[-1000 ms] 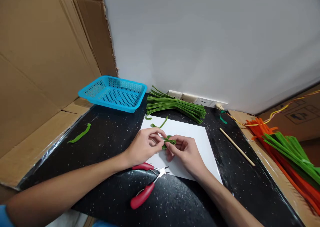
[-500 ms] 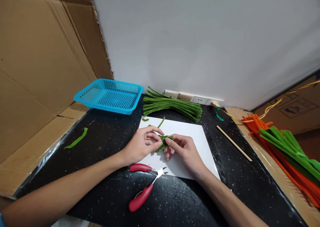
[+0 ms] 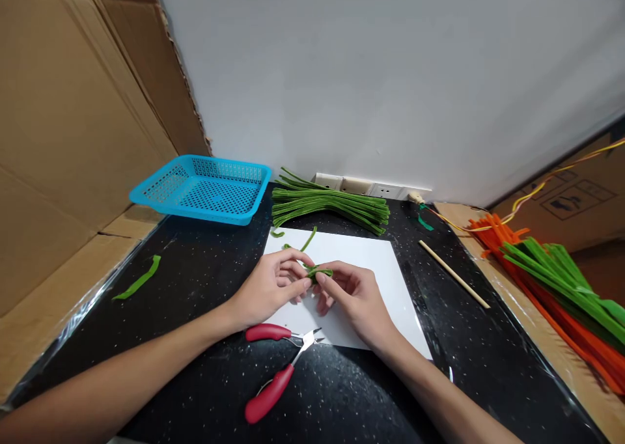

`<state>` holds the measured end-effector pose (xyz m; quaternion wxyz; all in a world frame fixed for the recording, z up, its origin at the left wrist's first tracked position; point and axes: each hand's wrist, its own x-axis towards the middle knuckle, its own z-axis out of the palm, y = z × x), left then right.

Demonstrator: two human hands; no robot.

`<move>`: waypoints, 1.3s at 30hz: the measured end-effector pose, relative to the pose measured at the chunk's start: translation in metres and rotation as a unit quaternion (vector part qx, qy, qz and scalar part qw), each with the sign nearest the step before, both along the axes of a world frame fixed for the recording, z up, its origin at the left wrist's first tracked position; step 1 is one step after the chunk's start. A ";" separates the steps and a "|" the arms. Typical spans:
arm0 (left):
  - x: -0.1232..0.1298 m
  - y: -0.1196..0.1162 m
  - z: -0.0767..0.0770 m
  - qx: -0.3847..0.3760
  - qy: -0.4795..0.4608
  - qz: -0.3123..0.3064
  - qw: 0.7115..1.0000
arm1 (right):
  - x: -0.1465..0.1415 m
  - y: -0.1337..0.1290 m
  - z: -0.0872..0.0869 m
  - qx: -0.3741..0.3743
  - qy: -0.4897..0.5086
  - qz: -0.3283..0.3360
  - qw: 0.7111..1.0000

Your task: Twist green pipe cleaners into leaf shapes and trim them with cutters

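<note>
Head view: I see left hand [image 3: 268,286] and right hand [image 3: 359,295] both pinched on folded green strip [image 3: 313,272]; likely light, soft, bendy; I'd grip its folded ends.

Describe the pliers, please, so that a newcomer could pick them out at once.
Start at the black tabletop and the white sheet on it. At that sheet's near edge lie the pliers, spread open. Two red handles and a metal head set them apart from the wooden stick and green bundle.
</note>
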<state>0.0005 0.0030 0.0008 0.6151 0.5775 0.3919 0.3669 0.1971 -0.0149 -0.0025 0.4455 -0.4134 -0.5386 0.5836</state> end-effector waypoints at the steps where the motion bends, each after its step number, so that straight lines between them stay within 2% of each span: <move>1: 0.000 0.000 0.000 0.000 -0.002 0.000 1.000 | 0.000 -0.001 0.000 0.003 -0.003 0.001 1.000; 6: -0.003 0.001 0.004 0.007 0.010 0.008 1.000 | -0.001 -0.004 0.000 0.008 -0.010 0.008 1.000; 12: -0.004 0.001 0.007 0.053 0.052 -0.003 0.997 | -0.005 -0.008 -0.001 0.024 -0.028 -0.019 0.999; 21: 0.000 -0.006 0.003 0.142 0.100 0.008 0.985 | -0.001 -0.002 0.000 -0.057 -0.022 -0.010 0.998; 24: -0.002 -0.005 0.004 0.130 0.101 -0.003 0.986 | 0.000 -0.002 -0.001 -0.047 -0.024 0.001 0.999; 30: -0.004 0.000 0.006 0.049 0.056 -0.023 0.997 | -0.002 -0.003 -0.003 0.006 0.013 -0.001 1.000; 35: 0.000 -0.002 0.004 0.045 0.058 -0.003 0.997 | -0.003 -0.003 0.001 -0.072 0.081 -0.016 0.994; 39: -0.002 0.001 -0.006 0.070 0.060 -0.011 0.996 | -0.005 -0.003 0.003 -0.084 0.078 -0.037 0.993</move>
